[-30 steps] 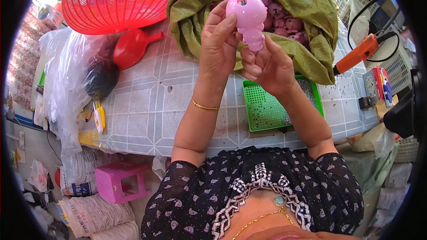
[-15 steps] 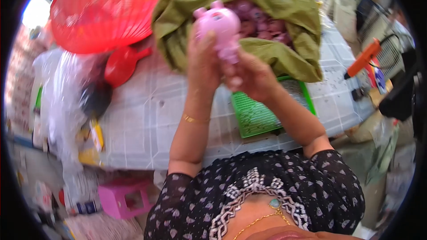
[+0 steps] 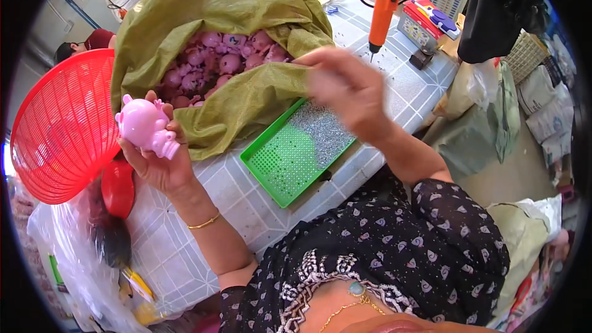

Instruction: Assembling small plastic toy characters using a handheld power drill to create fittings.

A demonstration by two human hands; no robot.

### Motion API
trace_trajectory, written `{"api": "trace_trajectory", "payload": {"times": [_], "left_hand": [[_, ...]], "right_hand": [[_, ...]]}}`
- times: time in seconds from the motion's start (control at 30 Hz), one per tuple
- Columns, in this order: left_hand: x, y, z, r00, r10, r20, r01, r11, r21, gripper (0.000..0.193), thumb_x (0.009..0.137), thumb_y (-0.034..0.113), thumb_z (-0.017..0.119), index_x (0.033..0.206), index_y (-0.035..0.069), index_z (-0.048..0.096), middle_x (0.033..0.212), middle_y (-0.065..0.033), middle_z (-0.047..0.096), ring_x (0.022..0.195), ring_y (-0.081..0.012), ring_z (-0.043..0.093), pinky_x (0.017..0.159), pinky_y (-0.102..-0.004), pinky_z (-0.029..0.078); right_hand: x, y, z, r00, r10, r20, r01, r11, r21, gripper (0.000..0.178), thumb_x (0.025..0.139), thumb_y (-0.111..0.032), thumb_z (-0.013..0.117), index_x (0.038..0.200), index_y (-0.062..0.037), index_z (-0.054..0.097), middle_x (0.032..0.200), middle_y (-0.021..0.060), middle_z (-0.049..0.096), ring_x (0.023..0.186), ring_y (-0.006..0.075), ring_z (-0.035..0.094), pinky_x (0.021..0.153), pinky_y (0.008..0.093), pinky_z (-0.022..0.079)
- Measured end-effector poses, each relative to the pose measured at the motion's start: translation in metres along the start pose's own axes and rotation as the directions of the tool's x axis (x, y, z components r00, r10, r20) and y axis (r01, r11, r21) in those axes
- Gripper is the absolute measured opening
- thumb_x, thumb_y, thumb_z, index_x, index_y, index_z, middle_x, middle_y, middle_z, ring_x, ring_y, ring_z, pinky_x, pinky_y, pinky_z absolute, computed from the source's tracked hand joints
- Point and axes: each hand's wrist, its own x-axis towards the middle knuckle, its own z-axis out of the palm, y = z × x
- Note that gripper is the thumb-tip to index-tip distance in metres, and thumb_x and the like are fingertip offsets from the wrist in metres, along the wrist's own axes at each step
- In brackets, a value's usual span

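Observation:
A glossy pink plastic toy figure (image 3: pixel 142 124) with a big round head and small ears rests in my left hand (image 3: pixel 163 169), its fingers wrapped round it from below. My right hand (image 3: pixel 354 89) is smeared by motion, apart from the figure, and its fingers cannot be made out. Above and right of that hand hangs an orange electric screwdriver (image 3: pixel 385 6), tip down, not touched. Between my arms lies a green tray (image 3: pixel 277 154) with many small silvery screws at its far right end. Behind it stands an olive woven sack (image 3: pixel 246 0), rolled open and full of similar pink figures (image 3: pixel 228 65).
At the left are a red slotted basket (image 3: pixel 61 129), a red scoop-like piece (image 3: pixel 117 190) and clear plastic wrap (image 3: pixel 74 265). Small boxes (image 3: pixel 422 24) sit on the checked tabletop (image 3: pixel 185 228) right of the screwdriver. A person (image 3: pixel 98 40) is at the far left.
My hands, together on the toy figure before, have parted. The left keeps the figure; the right has moved away rightward. The view has swung right, showing the screwdriver hanging nearer.

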Motion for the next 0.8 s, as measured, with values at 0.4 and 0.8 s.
{"api": "trace_trajectory", "payload": {"times": [0.4,0.8], "left_hand": [[-0.01,-0.017,-0.028,0.919,-0.38,-0.105,0.312,0.863,-0.397,0.08,0.083,0.037,0.078,0.143,0.002,0.038,0.13,-0.025,0.049,0.103,-0.0343,0.054,0.082,-0.0428,0.053],[-0.101,-0.017,-0.06,0.871,-0.358,-0.336,0.266,0.919,-0.289,0.071,0.086,0.053,0.07,0.134,0.005,0.051,0.12,-0.023,0.061,0.096,-0.0381,0.064,0.067,-0.038,0.055]], "right_hand": [[0.044,0.128,-0.082,0.986,0.165,-0.038,-0.168,0.979,-0.111,0.032,0.094,-0.021,0.065,0.117,0.0012,0.06,0.115,0.0086,0.065,0.105,0.0152,0.061,0.097,0.0305,0.045],[0.009,0.058,0.02,0.907,0.165,0.387,-0.32,0.868,0.38,0.036,0.09,-0.025,0.064,0.116,-0.0025,0.052,0.093,0.0104,0.059,0.076,0.0184,0.059,0.072,0.0286,0.049]]}}
